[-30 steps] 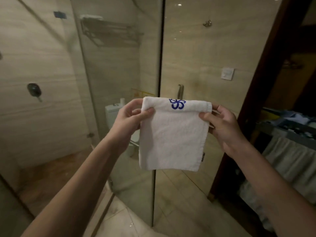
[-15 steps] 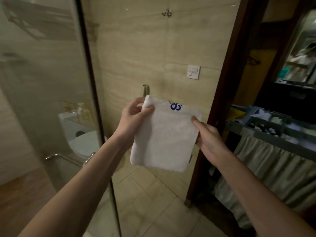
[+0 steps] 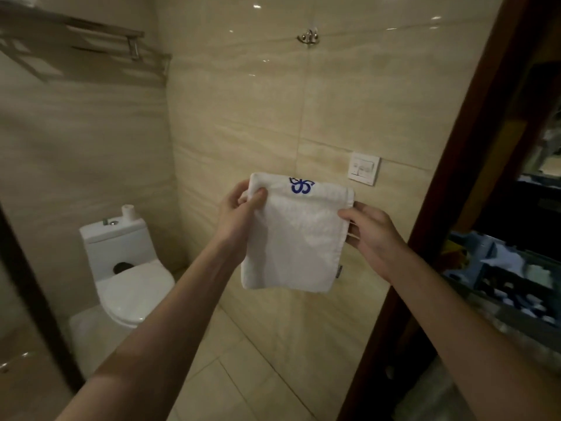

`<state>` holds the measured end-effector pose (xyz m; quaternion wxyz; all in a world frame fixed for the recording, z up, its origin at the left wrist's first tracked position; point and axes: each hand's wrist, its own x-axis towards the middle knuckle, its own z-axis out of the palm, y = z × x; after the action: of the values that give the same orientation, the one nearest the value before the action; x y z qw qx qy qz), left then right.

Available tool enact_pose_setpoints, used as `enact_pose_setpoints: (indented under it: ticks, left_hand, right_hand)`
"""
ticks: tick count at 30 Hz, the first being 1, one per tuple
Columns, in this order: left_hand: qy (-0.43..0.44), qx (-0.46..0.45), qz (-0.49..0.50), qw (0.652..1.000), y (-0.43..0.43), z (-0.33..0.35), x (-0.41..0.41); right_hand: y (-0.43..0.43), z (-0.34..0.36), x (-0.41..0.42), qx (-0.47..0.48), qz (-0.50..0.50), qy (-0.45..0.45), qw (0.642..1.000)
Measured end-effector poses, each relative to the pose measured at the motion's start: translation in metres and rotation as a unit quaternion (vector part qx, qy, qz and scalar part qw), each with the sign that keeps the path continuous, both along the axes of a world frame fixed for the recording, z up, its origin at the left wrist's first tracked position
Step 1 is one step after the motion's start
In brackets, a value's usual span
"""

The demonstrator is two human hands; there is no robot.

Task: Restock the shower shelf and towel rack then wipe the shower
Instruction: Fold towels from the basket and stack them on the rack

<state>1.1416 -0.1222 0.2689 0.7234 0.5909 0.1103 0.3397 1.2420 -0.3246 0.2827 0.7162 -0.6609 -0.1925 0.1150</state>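
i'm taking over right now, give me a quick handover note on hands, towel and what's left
Left hand: pinches the upper left corner of the folded white towel.
Right hand: grips the towel's right edge.
Towel: held in the air in front of the tiled wall, blue logo at the top, not on any rack.
Towel rack: high on the wall, up and left of the towel.
Done: towel folded and in hand.
Left: set it on the rack. The shelf restock and shower wipe cannot be judged from this view, so check them.
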Motion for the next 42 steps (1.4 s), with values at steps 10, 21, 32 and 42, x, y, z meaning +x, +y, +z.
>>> enact_pose_setpoints:
  ticks: [10, 21, 32, 42]
  left_hand:
    - [0.012, 0.033, 0.068, 0.997, 0.105, 0.013, 0.080]
    - [0.041, 0.126, 0.311, 0.941, 0.241, 0.060, 0.134]
    - [0.032, 0.117, 0.449, 0.885, 0.368, 0.097, 0.106]
    - [0.002, 0.110, 0.532, 0.840, 0.539, 0.106, 0.083]
  right_hand:
    - [0.130, 0.008, 0.128, 0.012, 0.088, -0.020, 0.996]
    - [0.322, 0.066, 0.235, 0.051, 0.243, -0.099, 0.964]
    - [0.508, 0.106, 0.240, 0.062, 0.376, -0.132, 0.915]
    - [0.687, 0.130, 0.215, 0.093, 0.401, -0.167, 0.896]
